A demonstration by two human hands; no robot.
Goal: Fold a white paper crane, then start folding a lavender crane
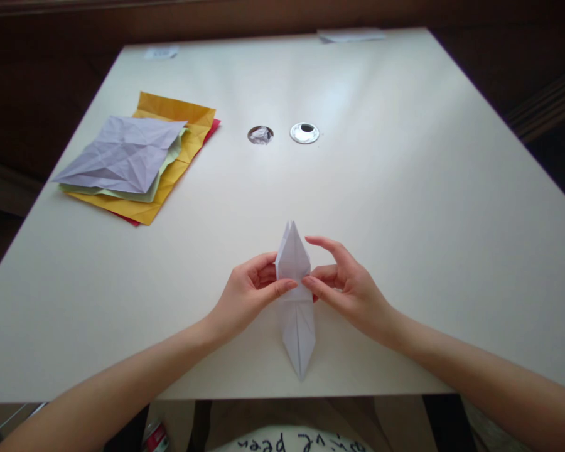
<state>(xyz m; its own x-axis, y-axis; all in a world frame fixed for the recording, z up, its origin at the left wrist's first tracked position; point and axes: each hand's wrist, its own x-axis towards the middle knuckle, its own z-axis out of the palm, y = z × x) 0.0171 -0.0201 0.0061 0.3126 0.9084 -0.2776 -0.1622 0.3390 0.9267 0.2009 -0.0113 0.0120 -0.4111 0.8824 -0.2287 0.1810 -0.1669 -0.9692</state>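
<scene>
A white folded paper, long and narrow with pointed ends, is held upright along my line of sight near the table's front edge. My left hand grips its left side, thumb on the front face and fingers behind. On the right side, my right hand pinches it between thumb and the fingers behind, while the index finger stretches out beside the upper point, apart from it. The upper end shows two close tips, and a centre crease runs down the lower point. Parts of the fingers behind the paper are hidden.
Creased sheets lie stacked at the left: a lilac sheet on top, then pale green, a yellow sheet and red below. Two round holes sit mid-table. White papers lie at the white table's far edge.
</scene>
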